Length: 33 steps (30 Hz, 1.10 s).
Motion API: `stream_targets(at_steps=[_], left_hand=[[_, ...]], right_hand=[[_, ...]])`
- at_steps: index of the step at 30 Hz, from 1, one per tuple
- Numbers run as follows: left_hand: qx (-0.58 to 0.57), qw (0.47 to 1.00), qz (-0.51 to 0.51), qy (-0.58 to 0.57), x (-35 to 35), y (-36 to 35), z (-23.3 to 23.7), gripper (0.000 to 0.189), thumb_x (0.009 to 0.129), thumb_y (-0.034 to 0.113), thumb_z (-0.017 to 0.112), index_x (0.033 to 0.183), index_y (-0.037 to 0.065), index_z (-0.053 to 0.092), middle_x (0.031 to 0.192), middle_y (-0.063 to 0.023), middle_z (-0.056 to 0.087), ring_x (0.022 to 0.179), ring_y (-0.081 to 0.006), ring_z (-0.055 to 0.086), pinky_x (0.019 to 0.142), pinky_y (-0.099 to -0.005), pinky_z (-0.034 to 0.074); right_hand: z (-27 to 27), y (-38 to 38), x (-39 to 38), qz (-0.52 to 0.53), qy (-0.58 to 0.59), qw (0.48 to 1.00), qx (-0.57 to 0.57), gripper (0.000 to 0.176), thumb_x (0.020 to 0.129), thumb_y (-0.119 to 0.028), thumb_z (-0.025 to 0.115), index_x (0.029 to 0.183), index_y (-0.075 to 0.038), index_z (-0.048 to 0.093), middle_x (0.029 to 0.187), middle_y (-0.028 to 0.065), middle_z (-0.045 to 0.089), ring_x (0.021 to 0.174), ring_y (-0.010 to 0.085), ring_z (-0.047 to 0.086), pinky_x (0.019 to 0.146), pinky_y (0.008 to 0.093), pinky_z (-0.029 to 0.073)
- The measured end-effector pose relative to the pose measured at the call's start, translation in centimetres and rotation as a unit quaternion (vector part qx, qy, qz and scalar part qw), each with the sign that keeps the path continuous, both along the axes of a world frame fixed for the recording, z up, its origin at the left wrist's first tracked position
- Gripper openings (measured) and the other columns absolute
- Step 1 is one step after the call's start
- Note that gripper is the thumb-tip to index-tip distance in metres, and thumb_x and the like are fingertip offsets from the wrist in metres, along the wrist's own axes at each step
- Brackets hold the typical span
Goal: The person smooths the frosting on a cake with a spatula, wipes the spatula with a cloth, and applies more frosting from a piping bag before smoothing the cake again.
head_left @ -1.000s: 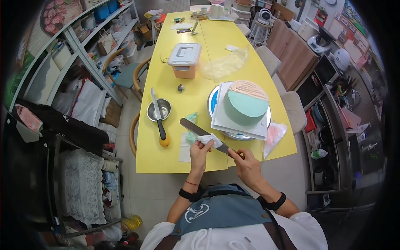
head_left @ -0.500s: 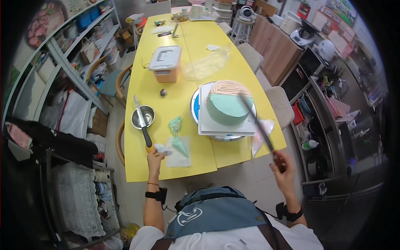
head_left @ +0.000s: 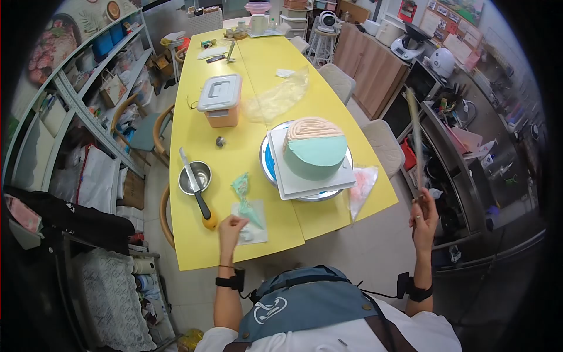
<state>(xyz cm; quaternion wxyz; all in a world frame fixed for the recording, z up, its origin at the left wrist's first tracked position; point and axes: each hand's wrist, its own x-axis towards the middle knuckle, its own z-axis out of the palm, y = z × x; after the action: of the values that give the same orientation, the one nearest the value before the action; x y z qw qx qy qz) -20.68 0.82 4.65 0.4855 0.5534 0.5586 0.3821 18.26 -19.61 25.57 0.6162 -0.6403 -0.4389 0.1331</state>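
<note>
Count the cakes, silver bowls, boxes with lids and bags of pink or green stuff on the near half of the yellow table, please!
Cake: 1
Silver bowl: 1
Box with a lid: 1
Bags: 2, one green bag and one pink bag
Total: 5

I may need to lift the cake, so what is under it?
A white board is under the cake, with a round stand below. The cake covers the board's middle; the board hides much of the stand.
</note>
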Motion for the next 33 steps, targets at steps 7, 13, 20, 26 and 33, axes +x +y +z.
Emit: stream_targets(at_steps=[7, 13, 20, 26, 33], left_hand=[[-0.231, 0.942, -0.181, -0.165, 12.2, -2.9, -1.6, 0.035, 0.082, 0.033, 0.063, 0.062, 0.008, 0.047, 0.056, 0.0023, 0.044, 0.052, -0.0087, 0.042, 0.049, -0.0237, 0.034], [-0.360, 0.752, 0.038, -0.551, 12.8, -2.9, -5.0, 0.030, 0.089, 0.037, 0.051, 0.073, 0.012, 0.046, 0.060, 0.0031, 0.041, 0.053, -0.0094, 0.040, 0.050, -0.0220, 0.035], [-0.036, 0.940, 0.332, -0.077, 5.2, -5.9, -7.9, 0.018, 0.083, 0.022, 0.059, 0.084, 0.005, 0.052, 0.067, -0.0020, 0.047, 0.060, -0.0142, 0.048, 0.055, -0.0275, 0.041], [0.177, 0.917, 0.165, 0.317, 5.6, -6.6, -7.0, 0.026, 0.073, 0.005, 0.064, 0.097, 0.003, 0.055, 0.083, -0.0108, 0.052, 0.080, -0.0264, 0.053, 0.069, -0.0347, 0.044], [0.108, 0.917, 0.036, 0.382, 8.0, -5.6, -9.3, 0.017, 0.077, 0.007, 0.059, 0.094, 0.003, 0.056, 0.087, -0.0160, 0.055, 0.084, -0.0333, 0.053, 0.071, -0.0391, 0.045]], right_hand=[[2.3, -2.0, 1.9, -0.084, -0.010, 0.995, 0.055, 0.039, 0.090, -0.014, 0.048, 0.126, -0.001, 0.039, 0.090, 0.0062, 0.050, 0.056, 0.0052, 0.043, 0.044, 0.0184, 0.036], [-0.1, -2.3, 6.5, -0.097, 0.080, 0.991, 0.039, 0.037, 0.090, -0.015, 0.048, 0.125, -0.003, 0.040, 0.089, 0.0051, 0.050, 0.055, 0.0054, 0.044, 0.042, 0.0188, 0.037], [-1.7, 0.6, 13.5, -0.053, 0.085, 0.995, -0.005, 0.040, 0.090, -0.019, 0.049, 0.126, -0.003, 0.040, 0.088, 0.0044, 0.050, 0.055, 0.0051, 0.044, 0.041, 0.0178, 0.035], [-2.4, 2.5, 16.3, -0.032, 0.069, 0.996, -0.037, 0.041, 0.091, -0.020, 0.049, 0.127, -0.002, 0.041, 0.088, 0.0057, 0.052, 0.056, 0.0045, 0.044, 0.042, 0.0171, 0.036], [-2.9, 1.9, 17.0, -0.039, 0.068, 0.996, -0.051, 0.041, 0.090, -0.018, 0.050, 0.127, -0.003, 0.041, 0.088, 0.0055, 0.052, 0.055, 0.0041, 0.045, 0.043, 0.0170, 0.036]])
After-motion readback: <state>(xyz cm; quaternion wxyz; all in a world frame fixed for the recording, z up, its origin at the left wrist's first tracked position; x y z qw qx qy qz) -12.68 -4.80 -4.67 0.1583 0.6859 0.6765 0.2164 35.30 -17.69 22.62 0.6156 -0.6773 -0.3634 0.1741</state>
